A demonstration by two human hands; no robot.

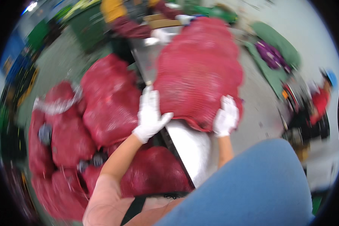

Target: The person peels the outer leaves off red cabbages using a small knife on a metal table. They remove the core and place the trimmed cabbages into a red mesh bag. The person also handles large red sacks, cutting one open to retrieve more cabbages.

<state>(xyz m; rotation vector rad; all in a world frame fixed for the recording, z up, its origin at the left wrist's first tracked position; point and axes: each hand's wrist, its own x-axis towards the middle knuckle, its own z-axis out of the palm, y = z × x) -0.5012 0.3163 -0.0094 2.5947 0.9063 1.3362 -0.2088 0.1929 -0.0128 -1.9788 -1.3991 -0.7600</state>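
A large, full red mesh sack (pixel 199 70) lies lengthwise on a shiny metal table (pixel 186 147). My left hand (pixel 151 115), in a white glove, lies flat against the sack's left near side, fingers stretched forward and thumb out. Also gloved in white, my right hand (pixel 226 116) presses on its right near corner, with the fingertips resting on the mesh. Neither hand is closed around the sack. A co-worker's white-gloved hands (pixel 161 36) are at the far end of the table, near the sack's top. What fills the sack cannot be made out.
More full red mesh sacks (pixel 110 101) are piled to the left of the table, some with clear plastic wrap (pixel 58 106). A dark green bin (pixel 86 26) stands beyond them. At right, a person in red with a blue cap (pixel 320 99) is seated; green sacking (pixel 276 45) lies nearby.
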